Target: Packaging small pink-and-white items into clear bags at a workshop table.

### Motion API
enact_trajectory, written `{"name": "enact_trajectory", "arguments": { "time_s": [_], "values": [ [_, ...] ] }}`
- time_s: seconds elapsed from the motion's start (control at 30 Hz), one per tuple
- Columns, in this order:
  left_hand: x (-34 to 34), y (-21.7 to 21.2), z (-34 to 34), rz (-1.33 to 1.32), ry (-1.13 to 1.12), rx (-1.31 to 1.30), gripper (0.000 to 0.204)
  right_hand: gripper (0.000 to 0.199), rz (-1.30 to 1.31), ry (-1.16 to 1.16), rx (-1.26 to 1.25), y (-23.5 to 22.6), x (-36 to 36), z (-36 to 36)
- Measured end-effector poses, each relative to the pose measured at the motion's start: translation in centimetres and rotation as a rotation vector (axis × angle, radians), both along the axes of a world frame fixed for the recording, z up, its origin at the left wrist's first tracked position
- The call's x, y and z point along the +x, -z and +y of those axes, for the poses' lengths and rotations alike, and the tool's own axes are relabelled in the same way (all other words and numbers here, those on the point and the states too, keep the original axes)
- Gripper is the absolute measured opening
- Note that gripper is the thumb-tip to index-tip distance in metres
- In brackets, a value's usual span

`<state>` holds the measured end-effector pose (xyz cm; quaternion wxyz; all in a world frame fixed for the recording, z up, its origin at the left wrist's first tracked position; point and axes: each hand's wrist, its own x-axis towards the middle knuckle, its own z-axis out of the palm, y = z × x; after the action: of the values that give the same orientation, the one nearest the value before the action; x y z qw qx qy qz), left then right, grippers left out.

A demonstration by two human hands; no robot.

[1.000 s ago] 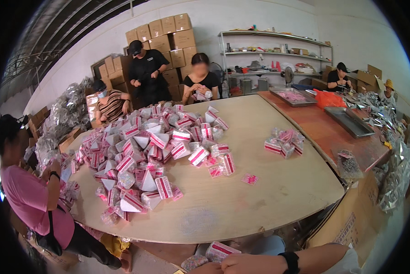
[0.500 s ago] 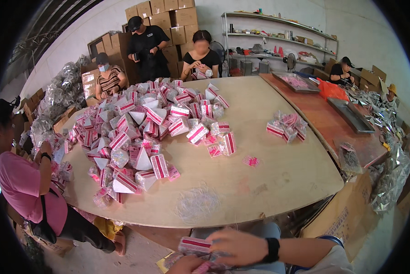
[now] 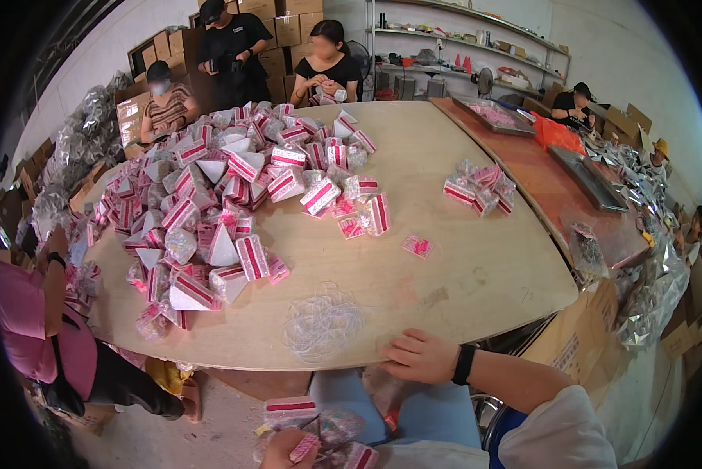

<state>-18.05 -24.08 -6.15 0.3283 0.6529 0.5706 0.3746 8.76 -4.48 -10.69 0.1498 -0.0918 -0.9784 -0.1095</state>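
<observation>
At the lower edge my left hand [image 3: 282,449] is closed on a bundle of toy cake slices [image 3: 291,408] in clear wrap, white with dark pink bands. A small pink card [image 3: 305,448] shows by its fingers, and part of the hand is cut off by the frame. My right hand [image 3: 420,356] rests at the table's near edge with its fingers stretched out and nothing visible in it. Just left of it lies a loose tangle of thin clear strings [image 3: 322,322]. Further up the table is a single pink card [image 3: 418,246].
A large heap of wrapped toy cake slices [image 3: 210,199] covers the table's [image 3: 492,293] left half. A smaller cluster [image 3: 480,187] sits at right. Beyond it a reddish table [image 3: 523,168] holds metal trays [image 3: 588,178]. Several people work around; one in pink [image 3: 34,313] stands at left.
My right hand has left the bundle and moved up to the table's edge. My left hand has shifted left and down with the bundle. The whole view has tilted slightly.
</observation>
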Motion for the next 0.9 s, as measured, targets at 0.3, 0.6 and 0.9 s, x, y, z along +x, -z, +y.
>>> {"name": "enact_trajectory", "arguments": {
  "time_s": [0.3, 0.6, 0.9],
  "values": [
    [2.2, 2.6, 2.7, -0.208, 0.078, -0.078, 0.007, 0.017, 0.516, 0.192, -1.008, -4.1, -1.5, 0.4],
    [4.6, 0.1, 5.0, -0.573, -0.114, -0.264, 0.013, 0.026, 0.497, 0.302, -1.705, -15.4, 0.4, -1.1],
    [6.1, 0.6, 6.4, -0.786, 0.099, -0.347, 0.009, 0.023, 0.074, 0.265, -1.251, -13.9, -2.6, -6.1]
  ]
}}
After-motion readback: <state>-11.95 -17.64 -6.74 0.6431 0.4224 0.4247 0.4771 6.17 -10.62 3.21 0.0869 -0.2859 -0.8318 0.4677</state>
